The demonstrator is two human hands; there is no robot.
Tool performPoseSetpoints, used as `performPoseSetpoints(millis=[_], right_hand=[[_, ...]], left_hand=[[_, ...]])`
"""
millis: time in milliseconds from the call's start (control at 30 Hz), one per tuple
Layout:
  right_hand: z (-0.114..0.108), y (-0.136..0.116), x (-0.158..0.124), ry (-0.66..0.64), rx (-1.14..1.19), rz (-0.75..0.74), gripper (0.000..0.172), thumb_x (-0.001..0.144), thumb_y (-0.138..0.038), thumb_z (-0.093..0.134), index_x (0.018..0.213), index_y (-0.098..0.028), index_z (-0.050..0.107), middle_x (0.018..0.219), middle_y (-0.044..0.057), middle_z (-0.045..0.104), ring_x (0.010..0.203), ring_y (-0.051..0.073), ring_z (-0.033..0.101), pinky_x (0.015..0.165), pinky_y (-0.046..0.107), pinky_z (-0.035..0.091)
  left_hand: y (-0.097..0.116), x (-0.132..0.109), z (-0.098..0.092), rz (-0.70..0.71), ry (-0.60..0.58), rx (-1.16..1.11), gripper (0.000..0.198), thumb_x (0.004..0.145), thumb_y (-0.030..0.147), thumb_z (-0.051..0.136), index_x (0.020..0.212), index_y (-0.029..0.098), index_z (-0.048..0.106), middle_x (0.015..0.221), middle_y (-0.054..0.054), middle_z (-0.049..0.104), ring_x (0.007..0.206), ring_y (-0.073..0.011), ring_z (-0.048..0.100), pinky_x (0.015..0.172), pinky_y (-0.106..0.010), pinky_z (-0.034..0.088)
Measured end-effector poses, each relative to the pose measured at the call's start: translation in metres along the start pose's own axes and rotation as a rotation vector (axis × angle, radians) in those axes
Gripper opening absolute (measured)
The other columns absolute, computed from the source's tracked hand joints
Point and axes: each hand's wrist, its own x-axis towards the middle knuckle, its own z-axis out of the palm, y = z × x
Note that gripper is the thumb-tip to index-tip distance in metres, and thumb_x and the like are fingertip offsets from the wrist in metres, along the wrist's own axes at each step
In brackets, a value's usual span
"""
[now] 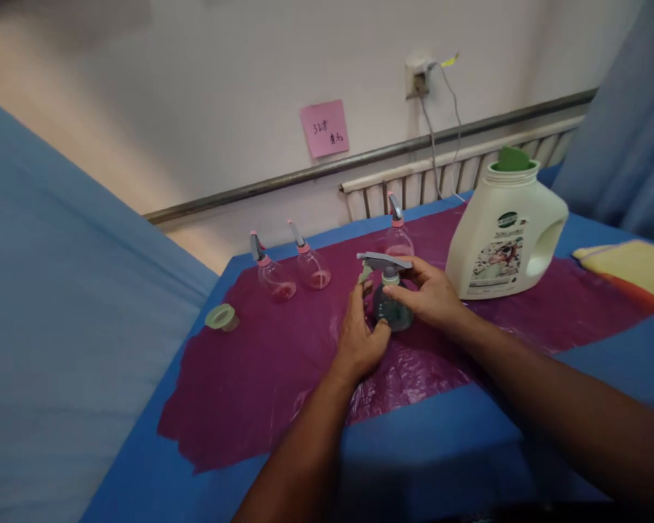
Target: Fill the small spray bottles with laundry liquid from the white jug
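Left hand [360,338] cups the green spray bottle [391,311]; right hand [432,294] fingers [402,290] clamp its collar; the pink spray bottles [312,270] behind stand capped.

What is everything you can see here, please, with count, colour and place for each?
green-collared spray bottle: 1, dark, grey trigger, centre, in both hands
pink-collared spray bottles: 3, clear, pinkish liquid, behind it
detergent jug: 1, white, green cap, right
loose cap: 1, pale green, left
plastic sheet: 1, purple, on blue table cover
cloth: 1, yellow, far right
note: 1, pink, wall
left hand: 1, on bottle's body
right hand: 1, at bottle's neck
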Motion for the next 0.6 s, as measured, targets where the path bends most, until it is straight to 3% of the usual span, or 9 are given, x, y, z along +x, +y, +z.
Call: performPoseSetpoints(millis=[167, 267, 367, 467, 600], right_hand=[[-0.012, -0.008, 0.001, -0.043, -0.117, -0.009, 0.039, 0.089, -0.049, 0.09, 0.118, -0.024, 0.08, 0.111, 0.006, 0.085, 0.102, 0.027, 0.078, 0.103, 0.045, 0.062], [-0.024, -0.021, 0.003, -0.131, -0.223, -0.031, 0.039, 0.095, -0.05, 0.085, 0.122, -0.023, 0.082, 0.114, 0.008, 0.085, 0.102, 0.027, 0.076, 0.1, 0.044, 0.06], [-0.032, -0.032, 0.012, -0.218, -0.29, -0.036, 0.045, 0.092, -0.051, 0.087, 0.127, -0.023, 0.083, 0.116, 0.008, 0.085, 0.101, 0.027, 0.076, 0.097, 0.043, 0.06], [-0.028, -0.038, 0.031, -0.23, -0.341, -0.016, 0.044, 0.089, -0.054, 0.088, 0.121, -0.023, 0.085, 0.107, 0.006, 0.084, 0.09, 0.025, 0.074, 0.088, 0.041, 0.06], [-0.008, -0.04, 0.071, -0.124, -0.414, -0.03, 0.044, 0.085, -0.055, 0.086, 0.11, -0.019, 0.084, 0.096, 0.006, 0.082, 0.082, 0.023, 0.071, 0.08, 0.038, 0.058]], left_hand=[[-0.004, 0.005, 0.0, 0.06, 0.198, 0.03, 0.074, 0.095, 0.016, 0.066, 0.167, 0.026, 0.05, 0.156, -0.014, 0.069, 0.146, -0.0312, 0.066, 0.126, -0.055, 0.052], [0.002, 0.005, -0.003, 0.03, 0.351, 0.033, 0.042, 0.104, 0.026, 0.062, 0.146, 0.023, 0.063, 0.133, -0.012, 0.076, 0.123, -0.0276, 0.074, 0.108, -0.044, 0.058], [0.012, 0.003, -0.008, 0.004, 0.401, 0.042, 0.016, 0.112, 0.035, 0.057, 0.118, 0.025, 0.068, 0.109, -0.006, 0.076, 0.103, -0.0238, 0.072, 0.095, -0.036, 0.054], [0.019, 0.001, -0.01, -0.014, 0.388, 0.035, 0.027, 0.117, 0.038, 0.05, 0.096, 0.027, 0.062, 0.091, -0.001, 0.071, 0.088, -0.0213, 0.066, 0.085, -0.033, 0.048], [0.018, 0.003, -0.009, -0.04, 0.375, 0.002, 0.037, 0.119, 0.041, 0.045, 0.087, 0.027, 0.056, 0.081, 0.0, 0.065, 0.077, -0.0204, 0.06, 0.077, -0.033, 0.042]])
